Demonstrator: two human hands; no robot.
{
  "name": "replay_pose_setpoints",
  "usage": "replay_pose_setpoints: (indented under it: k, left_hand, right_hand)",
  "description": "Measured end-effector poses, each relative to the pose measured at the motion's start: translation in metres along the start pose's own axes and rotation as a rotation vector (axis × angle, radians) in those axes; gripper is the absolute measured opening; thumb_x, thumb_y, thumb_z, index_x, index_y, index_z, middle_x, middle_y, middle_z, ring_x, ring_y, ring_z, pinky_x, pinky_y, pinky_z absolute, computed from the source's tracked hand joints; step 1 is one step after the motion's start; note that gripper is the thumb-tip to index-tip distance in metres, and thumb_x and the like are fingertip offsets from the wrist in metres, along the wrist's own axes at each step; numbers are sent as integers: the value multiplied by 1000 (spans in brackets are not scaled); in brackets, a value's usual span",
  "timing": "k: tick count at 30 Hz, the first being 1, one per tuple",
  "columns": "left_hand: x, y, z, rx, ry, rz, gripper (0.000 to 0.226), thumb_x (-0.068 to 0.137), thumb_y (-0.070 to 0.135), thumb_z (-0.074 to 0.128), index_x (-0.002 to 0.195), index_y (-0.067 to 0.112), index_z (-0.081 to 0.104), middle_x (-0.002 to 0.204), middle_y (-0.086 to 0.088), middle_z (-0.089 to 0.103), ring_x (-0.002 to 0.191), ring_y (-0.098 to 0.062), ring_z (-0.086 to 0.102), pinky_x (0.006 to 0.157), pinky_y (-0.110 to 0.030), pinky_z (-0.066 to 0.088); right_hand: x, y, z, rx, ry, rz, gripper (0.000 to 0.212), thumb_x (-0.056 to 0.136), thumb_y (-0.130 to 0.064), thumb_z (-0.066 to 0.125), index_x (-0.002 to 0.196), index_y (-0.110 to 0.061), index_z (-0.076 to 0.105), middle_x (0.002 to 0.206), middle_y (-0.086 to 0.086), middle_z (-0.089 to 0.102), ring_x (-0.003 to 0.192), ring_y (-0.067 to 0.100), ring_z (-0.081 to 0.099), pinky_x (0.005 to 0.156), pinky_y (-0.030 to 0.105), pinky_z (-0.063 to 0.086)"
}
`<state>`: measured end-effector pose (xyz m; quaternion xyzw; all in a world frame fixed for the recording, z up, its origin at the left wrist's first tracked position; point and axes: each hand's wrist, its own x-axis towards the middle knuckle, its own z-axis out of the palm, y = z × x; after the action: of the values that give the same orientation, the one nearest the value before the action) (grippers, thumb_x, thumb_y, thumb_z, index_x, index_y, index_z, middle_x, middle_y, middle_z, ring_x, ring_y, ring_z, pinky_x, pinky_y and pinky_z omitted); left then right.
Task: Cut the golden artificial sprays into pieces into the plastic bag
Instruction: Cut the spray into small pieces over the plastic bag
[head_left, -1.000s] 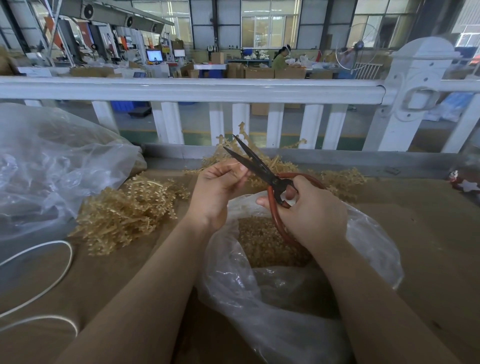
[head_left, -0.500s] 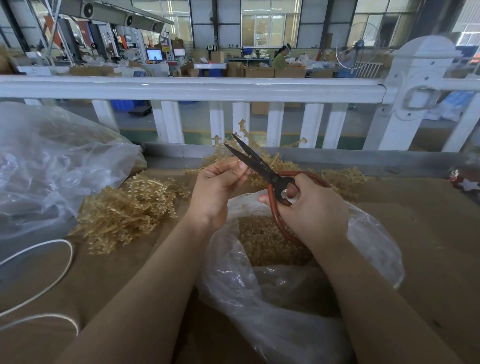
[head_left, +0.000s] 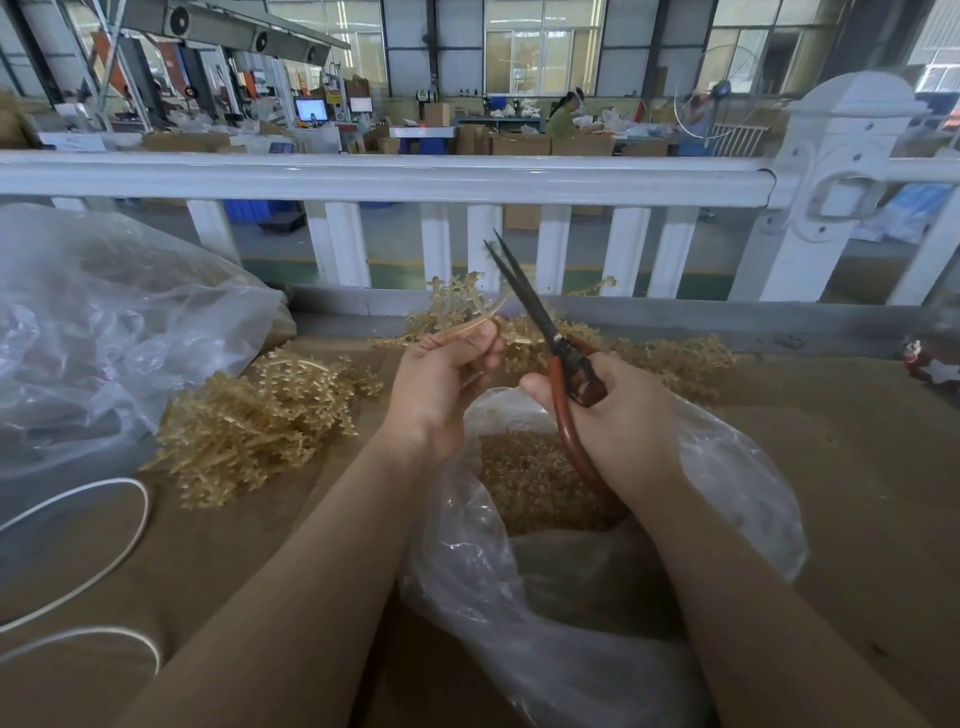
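Nearest us, below both wrists, we see the clear plastic bag lying open on the brown cardboard table, and inside it, under the fingers of our right hand, a heap of cut golden pieces. Our right hand is curled round the red handles of the scissors, thumb forward along the near loop, the fingers wrapped through the far one; the dark blades point up and away to the left and stand only slightly apart at the tips. Just left of those blades our left hand is closed in a pinch: thumb and fingertips grip the stem of one golden spray, whose branched head rises beyond the fingertips and touches or nearly touches the lower part of the blades; we cannot tell whether the stem sits between them. Left of the left hand, lying on the table, is a loose pile of uncut sprays, and more of them lie behind both hands, stretching off to the right past the scissors. Further left of the pile sits a large crumpled clear bag, with a white cord looping across the table near our left forearm. Beyond the fingertips a white railing runs across the view, with a thick post to the right. Past it lies a workshop floor with cardboard boxes, lit screens, and a seated person at a far bench under tall windows.
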<state>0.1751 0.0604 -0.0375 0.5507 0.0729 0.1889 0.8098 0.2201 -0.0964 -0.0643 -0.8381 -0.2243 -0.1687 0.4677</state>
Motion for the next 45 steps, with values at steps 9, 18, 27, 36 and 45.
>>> replay_pose_setpoints:
  k: [9,18,27,36,45]
  left_hand:
    - [-3,-8,8,74,-52,-92,9,83,19,71,91,16,74,75,7,71,65,-3,60,68,-24,39]
    - [-4,-10,9,52,-73,-125,7,86,17,69,88,16,76,83,0,76,75,-7,70,75,-26,45]
    - [-6,-9,10,-42,-182,-86,9,73,27,71,76,25,80,85,5,77,81,-5,72,71,-20,49]
    - [-5,-8,8,-10,-124,-57,13,71,31,76,82,25,73,83,2,75,76,-10,71,71,-25,49]
    - [-2,-5,5,-37,44,90,7,82,9,76,86,13,73,72,2,70,61,-7,62,60,-16,51]
  right_hand:
    - [5,-1,-2,395,36,141,33,79,-52,75,66,-23,69,56,-5,64,52,6,61,59,25,54]
    - [7,-1,-1,447,51,78,19,86,-26,77,70,-22,67,58,-7,63,56,3,60,59,15,51]
    - [5,-6,-2,473,45,2,22,85,-15,78,75,-30,66,59,-19,63,56,-4,57,58,10,45]
    - [4,-6,-2,468,34,-14,23,86,-13,77,78,-31,66,64,-18,65,61,-3,60,60,10,48]
    - [3,-3,-2,218,49,6,23,76,-57,76,88,-39,67,78,-26,69,80,-3,66,71,16,49]
